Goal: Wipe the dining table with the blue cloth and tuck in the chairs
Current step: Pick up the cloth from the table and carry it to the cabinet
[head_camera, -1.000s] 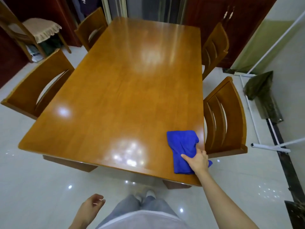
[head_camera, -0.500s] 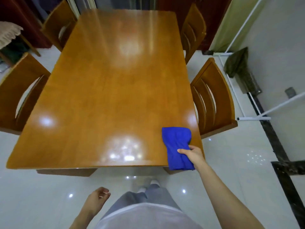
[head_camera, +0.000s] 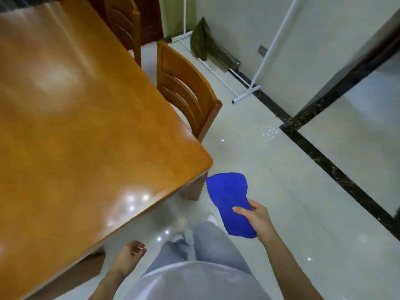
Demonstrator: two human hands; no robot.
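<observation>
Gripping blue cloth [head_camera: 230,204], right hand [head_camera: 258,218] (clear of table); left hand [head_camera: 129,255] loosely curled, empty.

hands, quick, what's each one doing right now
Left hand: loosely curled, holding nothing, hanging by the table edge.
Right hand: fingers closed on the blue cloth, held off the table above the floor.

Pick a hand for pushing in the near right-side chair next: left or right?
Left, probably. The left hand hangs loosely curled and holds nothing, but sits low by the table corner, so it must cross over. The right hand is nearer the chair, yet its fingers clamp the blue cloth.
</observation>
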